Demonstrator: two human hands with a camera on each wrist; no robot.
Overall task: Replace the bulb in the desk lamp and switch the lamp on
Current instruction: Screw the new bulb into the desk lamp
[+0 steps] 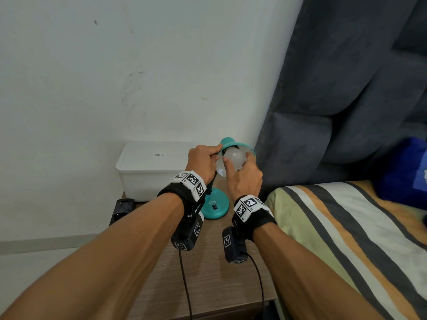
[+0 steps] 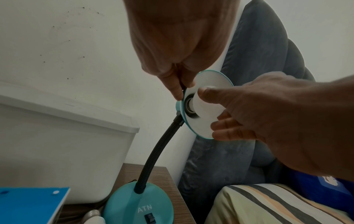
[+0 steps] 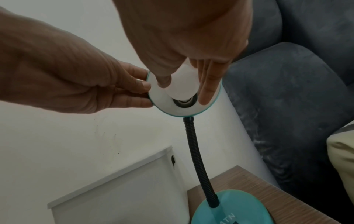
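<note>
A teal desk lamp stands on the wooden bedside table, its round base (image 1: pixel 216 206) carrying a black rocker switch (image 2: pixel 149 218). My left hand (image 1: pixel 213 155) pinches the left rim of the teal shade (image 3: pixel 172 104), where the black gooseneck (image 2: pixel 153 159) joins it. My right hand (image 1: pixel 238 162) grips a white bulb (image 1: pixel 234 158) by thumb and fingers. The bulb sits in the shade's socket, with a little metal thread showing (image 3: pixel 184 101), and it is unlit. A second bulb (image 2: pixel 93 218) lies on the table left of the base.
A white lidded box (image 1: pixel 152 167) stands against the wall behind the lamp, with a black power strip (image 1: pixel 122 210) to its left. A blue box (image 2: pixel 30 204) lies near the spare bulb. The striped bed (image 1: pixel 346 227) and grey headboard (image 1: pixel 346 88) close off the right.
</note>
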